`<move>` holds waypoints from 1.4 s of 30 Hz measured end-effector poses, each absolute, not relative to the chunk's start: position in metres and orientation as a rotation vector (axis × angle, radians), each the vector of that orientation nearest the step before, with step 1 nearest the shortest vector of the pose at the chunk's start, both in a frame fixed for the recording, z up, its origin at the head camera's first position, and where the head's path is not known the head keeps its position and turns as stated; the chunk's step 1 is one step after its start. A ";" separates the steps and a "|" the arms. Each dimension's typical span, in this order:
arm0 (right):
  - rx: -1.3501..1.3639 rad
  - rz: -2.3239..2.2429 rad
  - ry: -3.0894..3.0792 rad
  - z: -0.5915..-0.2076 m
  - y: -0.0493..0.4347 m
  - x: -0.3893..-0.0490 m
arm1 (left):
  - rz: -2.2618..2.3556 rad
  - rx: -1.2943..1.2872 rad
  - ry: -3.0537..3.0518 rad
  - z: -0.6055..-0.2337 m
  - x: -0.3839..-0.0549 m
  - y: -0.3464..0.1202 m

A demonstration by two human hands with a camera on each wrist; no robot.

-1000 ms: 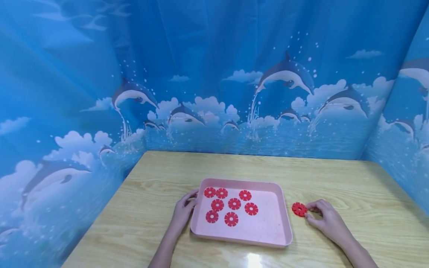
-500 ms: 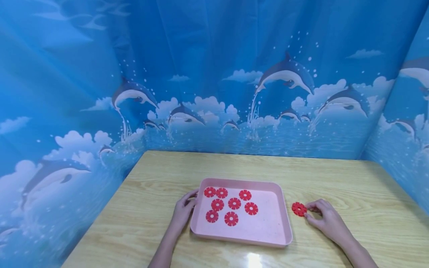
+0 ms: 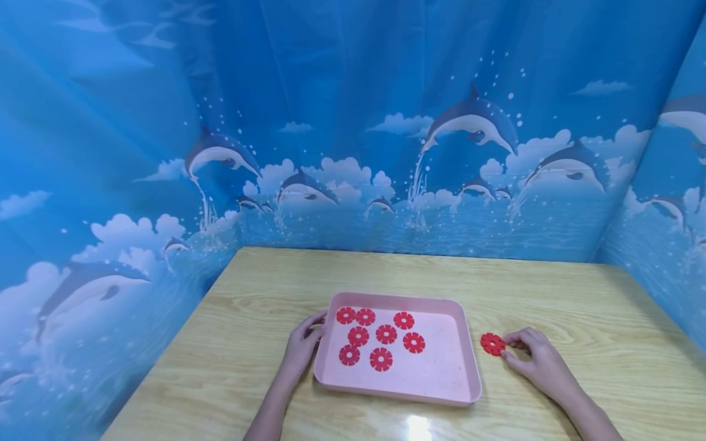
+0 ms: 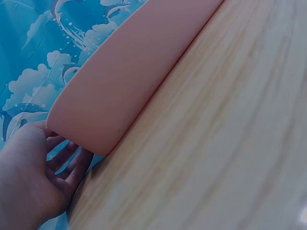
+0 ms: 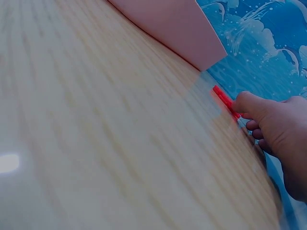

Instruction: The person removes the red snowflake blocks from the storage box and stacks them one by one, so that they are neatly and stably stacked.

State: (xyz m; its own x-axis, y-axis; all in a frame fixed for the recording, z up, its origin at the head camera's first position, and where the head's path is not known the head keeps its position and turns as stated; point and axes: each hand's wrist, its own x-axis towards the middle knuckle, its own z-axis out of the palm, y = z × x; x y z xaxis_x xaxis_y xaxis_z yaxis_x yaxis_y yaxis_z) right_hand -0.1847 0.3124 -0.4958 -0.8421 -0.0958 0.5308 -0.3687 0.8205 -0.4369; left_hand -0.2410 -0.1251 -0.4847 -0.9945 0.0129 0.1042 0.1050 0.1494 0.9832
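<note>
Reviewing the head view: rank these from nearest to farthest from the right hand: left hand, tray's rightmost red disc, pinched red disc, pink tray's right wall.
1. Pinched red disc: in the right hand.
2. Pink tray, right wall: just left of that disc.
3. Rightmost red disc in the tray: farther left.
4. Left hand: at the tray's left side.
</note>
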 end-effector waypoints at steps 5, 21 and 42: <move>0.341 0.743 -2.510 -0.495 0.311 -0.185 | -1.992 -0.108 -2.331 -0.483 -0.240 -0.126; 0.321 0.830 -2.448 -0.479 0.300 -0.180 | -1.999 -0.139 -2.321 -0.486 -0.240 -0.128; 0.515 1.082 -2.662 -0.443 0.190 -0.204 | -2.029 -0.158 -2.294 -0.484 -0.239 -0.126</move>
